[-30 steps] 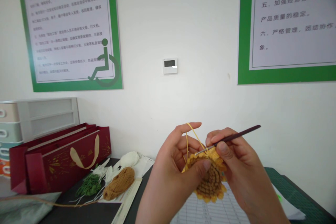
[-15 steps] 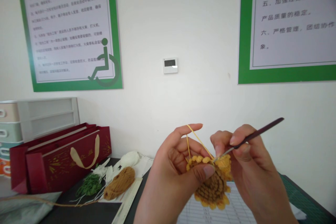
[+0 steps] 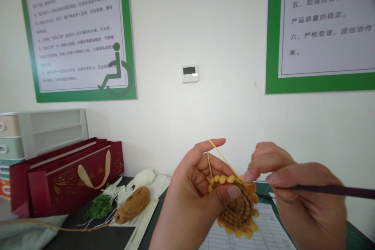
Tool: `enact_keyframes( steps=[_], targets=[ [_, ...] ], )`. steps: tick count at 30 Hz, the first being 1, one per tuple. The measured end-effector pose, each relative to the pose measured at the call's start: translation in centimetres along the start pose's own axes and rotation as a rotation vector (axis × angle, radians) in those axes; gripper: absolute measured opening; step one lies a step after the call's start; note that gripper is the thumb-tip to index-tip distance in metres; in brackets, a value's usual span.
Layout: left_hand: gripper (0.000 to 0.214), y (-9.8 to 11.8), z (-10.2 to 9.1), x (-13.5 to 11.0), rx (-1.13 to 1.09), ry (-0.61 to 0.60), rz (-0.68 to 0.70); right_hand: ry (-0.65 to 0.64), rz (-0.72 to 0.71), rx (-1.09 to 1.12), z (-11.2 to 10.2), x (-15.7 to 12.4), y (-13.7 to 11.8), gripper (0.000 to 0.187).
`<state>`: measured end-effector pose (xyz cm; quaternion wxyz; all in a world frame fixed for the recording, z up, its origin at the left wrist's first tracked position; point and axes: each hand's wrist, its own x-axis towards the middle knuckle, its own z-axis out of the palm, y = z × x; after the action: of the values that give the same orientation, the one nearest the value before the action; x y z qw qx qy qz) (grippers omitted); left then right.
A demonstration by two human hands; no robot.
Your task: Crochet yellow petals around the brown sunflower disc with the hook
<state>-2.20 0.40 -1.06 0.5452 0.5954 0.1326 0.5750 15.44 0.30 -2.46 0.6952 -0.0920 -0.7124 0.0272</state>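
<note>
My left hand (image 3: 202, 191) pinches a round crochet flower (image 3: 236, 211) between thumb and fingers. The flower has a brown ringed centre and a yellow petal edge. Yellow yarn (image 3: 220, 154) runs over my raised left index finger down to the flower's top edge. In my right hand (image 3: 301, 191) is a crochet hook (image 3: 328, 190) with a dark purple handle, gripped between thumb and index finger and lying nearly level. Its thin metal shaft reaches the flower's upper right edge, where the tip is hidden in the stitches.
On the dark table at left lie a brown yarn skein (image 3: 133, 205), green yarn (image 3: 100, 206) and white yarn (image 3: 145, 178). Red gift bags (image 3: 73, 179) stand by a drawer unit (image 3: 55, 131). A printed sheet (image 3: 263, 226) and a green mat (image 3: 356, 232) lie below my hands.
My right hand has moved right and turned, swinging the hook's handle from slanting upward to nearly level. The left hand and flower have barely moved.
</note>
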Motion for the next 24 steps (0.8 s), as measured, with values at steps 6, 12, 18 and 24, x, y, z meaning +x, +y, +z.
enact_keyframes(
  steps=[6, 12, 18, 24],
  targets=[
    [0.059, -0.2, -0.1, 0.1, -0.003, 0.001, -0.005, 0.034, -0.026, -0.022, 0.4, -0.1, -0.2, 0.013],
    [0.062, -0.5, -0.3, 0.3, -0.01, 0.0, 0.008, 0.044, -0.036, -0.063, 0.6, -0.2, -0.1, 0.017],
    [0.06, -0.1, 0.1, 0.2, -0.003, 0.04, 0.004, -0.072, -0.124, -0.228, 0.0, -0.3, -0.8, 0.033],
    [0.056, 0.7, 1.1, -0.1, -0.031, 0.091, -0.012, 0.121, -0.305, -0.422, 1.2, -0.6, -0.5, 0.04]
  ],
)
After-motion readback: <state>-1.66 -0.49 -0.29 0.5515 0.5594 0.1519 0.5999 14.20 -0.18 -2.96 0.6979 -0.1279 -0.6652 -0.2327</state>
